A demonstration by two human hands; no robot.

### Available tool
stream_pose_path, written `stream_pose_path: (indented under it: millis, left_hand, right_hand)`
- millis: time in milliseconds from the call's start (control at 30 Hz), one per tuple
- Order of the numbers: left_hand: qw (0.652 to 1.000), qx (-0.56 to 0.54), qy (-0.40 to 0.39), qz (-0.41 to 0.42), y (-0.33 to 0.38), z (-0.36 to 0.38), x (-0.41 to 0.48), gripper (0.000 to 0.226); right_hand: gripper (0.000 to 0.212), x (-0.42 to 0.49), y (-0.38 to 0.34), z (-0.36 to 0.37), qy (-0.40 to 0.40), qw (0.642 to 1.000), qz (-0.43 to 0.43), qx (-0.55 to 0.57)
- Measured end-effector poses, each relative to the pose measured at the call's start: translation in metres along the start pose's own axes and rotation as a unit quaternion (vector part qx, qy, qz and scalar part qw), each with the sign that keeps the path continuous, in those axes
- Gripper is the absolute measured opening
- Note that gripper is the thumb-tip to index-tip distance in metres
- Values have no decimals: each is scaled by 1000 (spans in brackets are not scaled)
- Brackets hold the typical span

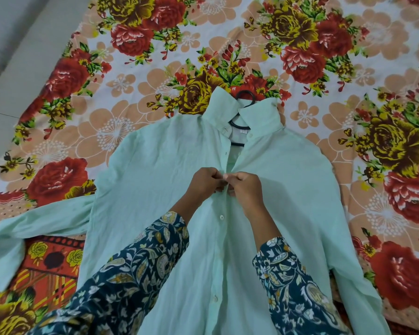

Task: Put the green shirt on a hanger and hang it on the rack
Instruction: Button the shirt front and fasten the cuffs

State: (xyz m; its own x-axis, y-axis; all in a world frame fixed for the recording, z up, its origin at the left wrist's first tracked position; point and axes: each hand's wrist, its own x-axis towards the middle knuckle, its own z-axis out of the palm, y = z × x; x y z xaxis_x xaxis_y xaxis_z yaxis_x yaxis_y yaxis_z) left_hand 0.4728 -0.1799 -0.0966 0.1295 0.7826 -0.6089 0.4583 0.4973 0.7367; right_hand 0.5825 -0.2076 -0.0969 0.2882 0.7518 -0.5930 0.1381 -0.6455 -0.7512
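Shirt (155,180): pale mint green. Hanger (248,94): black. Bedsheet (131,76): red, yellow, peach floral. Sleeves (136,269): navy floral print.

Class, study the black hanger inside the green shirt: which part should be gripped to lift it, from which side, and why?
Likely the hanger hook: it alone pokes out beyond the collar, lying flat on the bedsheet. Come from the far, collar end; the green shirt covers the hanger's shoulders.

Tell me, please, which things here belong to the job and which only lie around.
For the job: green shirt, black hanger inside its collar, left hand and right hand, both pinching the shirt front.
Only lying there: floral bedsheet under the shirt, grey floor.
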Motion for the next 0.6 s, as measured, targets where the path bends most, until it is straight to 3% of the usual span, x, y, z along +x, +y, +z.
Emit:
stream_pose_path:
  millis: [67, 167, 367, 600]
  left_hand:
    - [998, 58, 6, 24, 2, 3, 0, 7]
    - [993, 101, 36, 57, 1, 10, -4, 20]
    - [994, 11, 92, 55, -6, 18, -16, 26]
    - [992, -81, 89, 25, -10, 18, -15, 17]
  right_hand:
    - [15, -1, 1, 3, 15, 1000, -6, -27]
    - [11, 2, 3, 5, 59, 997, -1, -50]
    - [10, 1, 9, 6, 68, 997, 11, -36]
    - [9, 0, 14, 8, 69, 997, 20, 22]
